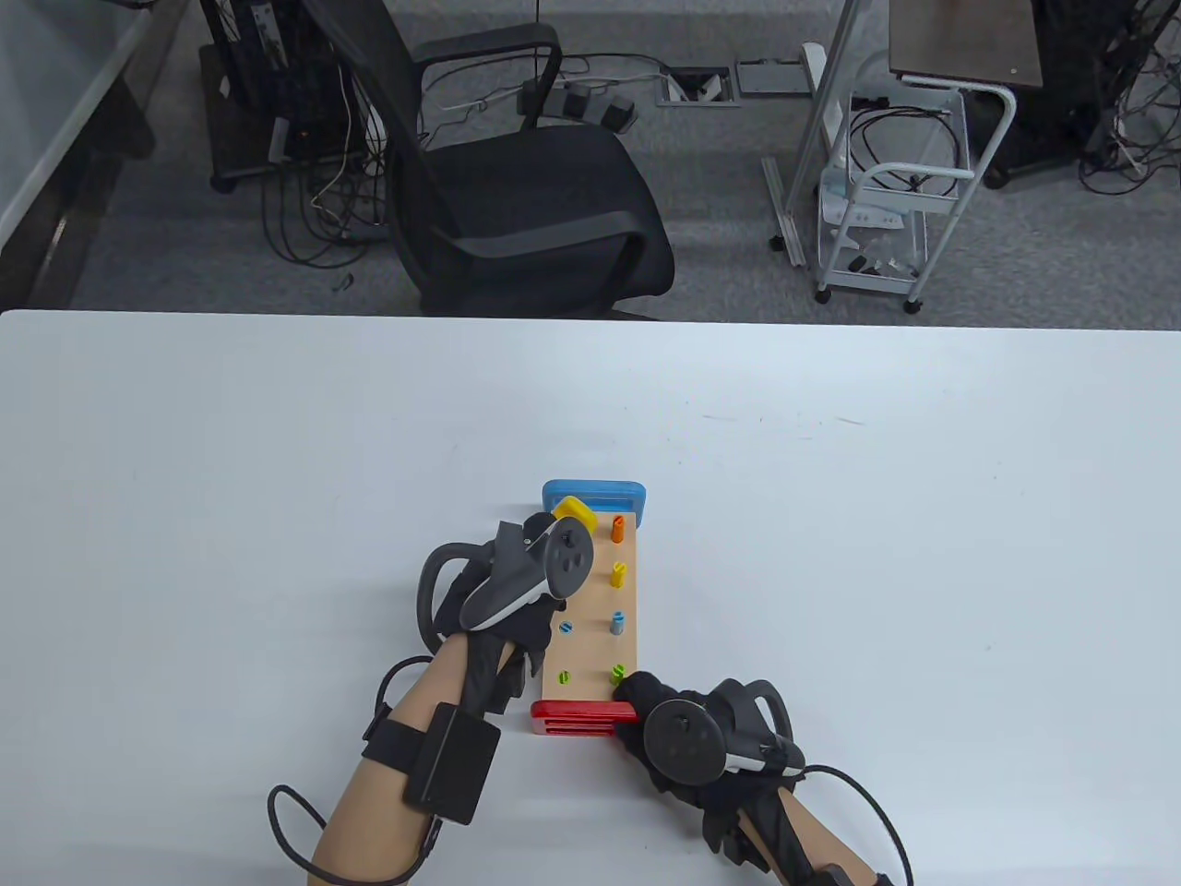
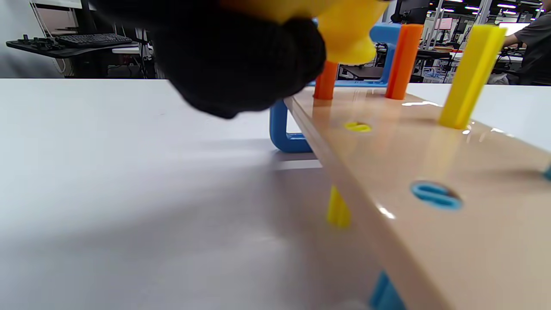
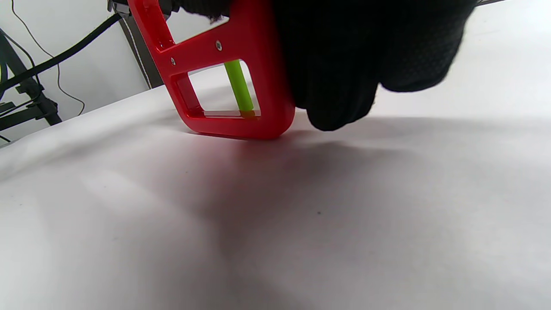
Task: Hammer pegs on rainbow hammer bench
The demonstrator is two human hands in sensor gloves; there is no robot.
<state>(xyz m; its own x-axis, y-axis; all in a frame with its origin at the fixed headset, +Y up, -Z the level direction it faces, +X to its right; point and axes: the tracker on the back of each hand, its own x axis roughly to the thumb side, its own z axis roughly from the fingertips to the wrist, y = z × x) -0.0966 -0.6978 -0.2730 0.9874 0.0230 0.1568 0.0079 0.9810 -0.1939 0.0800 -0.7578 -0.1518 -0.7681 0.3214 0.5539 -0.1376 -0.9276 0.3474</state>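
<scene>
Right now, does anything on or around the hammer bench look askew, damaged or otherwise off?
Nothing stands out. The bench sits flat on the table; its near-left pegs are flush, the rest stand upright. The left hand holds the yellow hammer; the right hand rests at the red end frame.

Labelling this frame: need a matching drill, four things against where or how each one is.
Things:
1. hammer
2. red end frame
3. blue end frame
4. left-row yellow peg

States:
A. far end of the bench
B. driven flush with the board
C. held by the left hand, above the left-row orange peg
D. near end, right hand's fingers resting against it

Pairs: 1-C, 2-D, 3-A, 4-B
</scene>
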